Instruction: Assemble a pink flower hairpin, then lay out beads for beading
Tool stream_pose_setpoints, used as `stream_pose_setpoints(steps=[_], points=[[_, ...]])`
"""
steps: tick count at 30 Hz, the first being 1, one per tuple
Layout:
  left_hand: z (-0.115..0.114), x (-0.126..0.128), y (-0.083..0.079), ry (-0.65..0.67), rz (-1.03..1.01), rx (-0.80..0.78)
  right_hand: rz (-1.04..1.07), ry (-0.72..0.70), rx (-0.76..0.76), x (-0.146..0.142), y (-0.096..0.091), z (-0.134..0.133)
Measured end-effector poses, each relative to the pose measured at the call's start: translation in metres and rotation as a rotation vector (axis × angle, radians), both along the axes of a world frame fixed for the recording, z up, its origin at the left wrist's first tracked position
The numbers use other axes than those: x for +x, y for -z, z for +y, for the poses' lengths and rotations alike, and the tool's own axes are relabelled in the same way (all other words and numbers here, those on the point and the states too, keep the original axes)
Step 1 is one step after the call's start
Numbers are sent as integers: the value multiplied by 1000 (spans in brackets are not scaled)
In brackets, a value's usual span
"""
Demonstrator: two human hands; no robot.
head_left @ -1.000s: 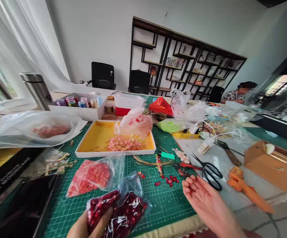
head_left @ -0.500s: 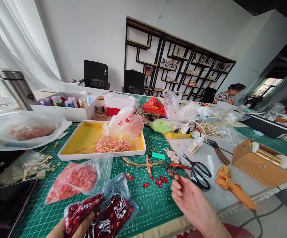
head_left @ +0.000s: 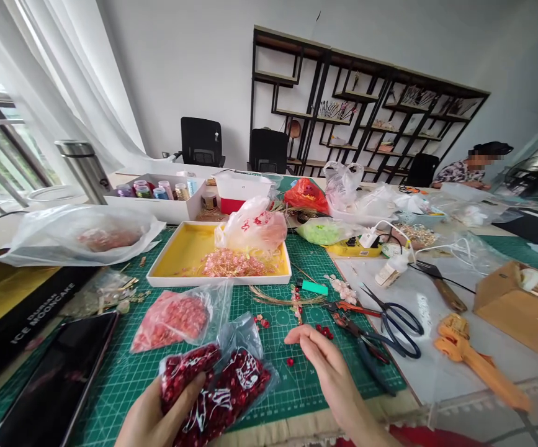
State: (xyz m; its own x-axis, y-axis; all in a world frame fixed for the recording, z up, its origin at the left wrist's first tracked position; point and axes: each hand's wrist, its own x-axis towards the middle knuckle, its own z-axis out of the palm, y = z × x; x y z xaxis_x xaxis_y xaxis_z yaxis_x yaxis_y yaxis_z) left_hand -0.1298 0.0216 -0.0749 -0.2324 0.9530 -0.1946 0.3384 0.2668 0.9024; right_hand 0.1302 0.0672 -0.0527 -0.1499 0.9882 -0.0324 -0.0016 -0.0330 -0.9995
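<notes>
My left hand (head_left: 154, 416) grips a clear plastic bag of dark red beads (head_left: 217, 388) at the near edge of the green cutting mat (head_left: 296, 372). My right hand (head_left: 327, 363) hovers palm down just right of the bag, fingers loosely curled toward the bag's opening. Whether it holds beads I cannot see. A few loose red beads (head_left: 325, 332) lie on the mat beside its fingers. A second bag with lighter red beads (head_left: 173, 318) lies behind the dark one.
A yellow tray (head_left: 180, 251) holds pink flower pieces. Black scissors (head_left: 396, 320), red pliers (head_left: 352, 323) and an orange glue gun (head_left: 476, 360) lie to the right. A dark phone (head_left: 59, 379) rests at left. Another person (head_left: 466, 167) sits far right.
My right hand turned from palm up to palm down and moved left toward the bead bag. The view shifted slightly.
</notes>
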Motion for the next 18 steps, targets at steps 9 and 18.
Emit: stream_pose_setpoints(steps=[9,18], points=[[-3,11,-9,-66,-48,41,-776,-197,766,-1,6,-7],[-4,5,-4,29,-66,8,-940,-322,688,-25,2,-10]])
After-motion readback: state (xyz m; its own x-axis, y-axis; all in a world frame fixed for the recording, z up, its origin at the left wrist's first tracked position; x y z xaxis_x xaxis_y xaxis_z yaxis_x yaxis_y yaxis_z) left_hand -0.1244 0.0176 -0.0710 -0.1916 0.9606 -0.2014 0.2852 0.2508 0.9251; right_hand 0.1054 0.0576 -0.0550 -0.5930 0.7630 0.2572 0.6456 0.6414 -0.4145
